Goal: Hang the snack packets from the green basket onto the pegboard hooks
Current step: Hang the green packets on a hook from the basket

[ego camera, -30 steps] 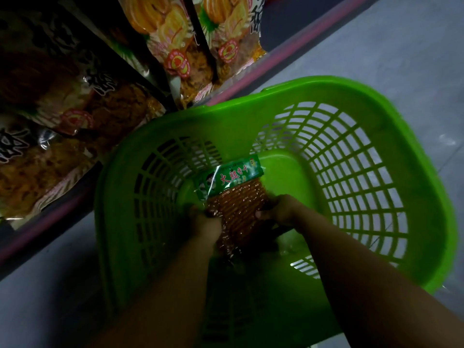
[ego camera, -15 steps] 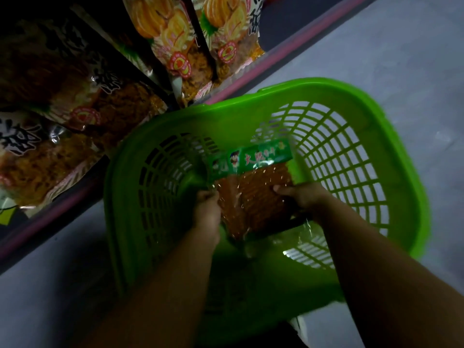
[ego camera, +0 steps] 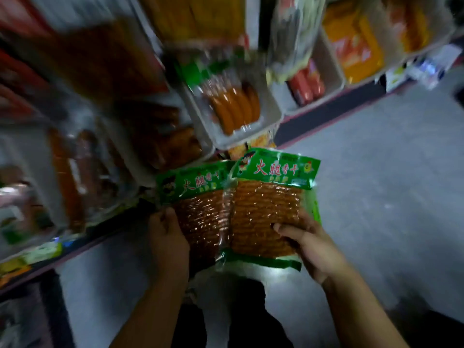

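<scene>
In front of blurred shelves [ego camera: 105,121] of packaged sausages, two green-topped snack packets are held side by side: the left packet [ego camera: 200,212] is gripped by the left hand [ego camera: 168,237], the right packet [ego camera: 266,217] by the right hand [ego camera: 311,244], above the grey floor [ego camera: 389,184].

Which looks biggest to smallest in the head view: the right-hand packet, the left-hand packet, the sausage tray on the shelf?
1. Right-hand packet and sausage tray: alike in spread; the tray is farther off and blurred, so I won't rank them.
2. Left-hand packet: smallest showing, partly covered by the other packet.
</scene>
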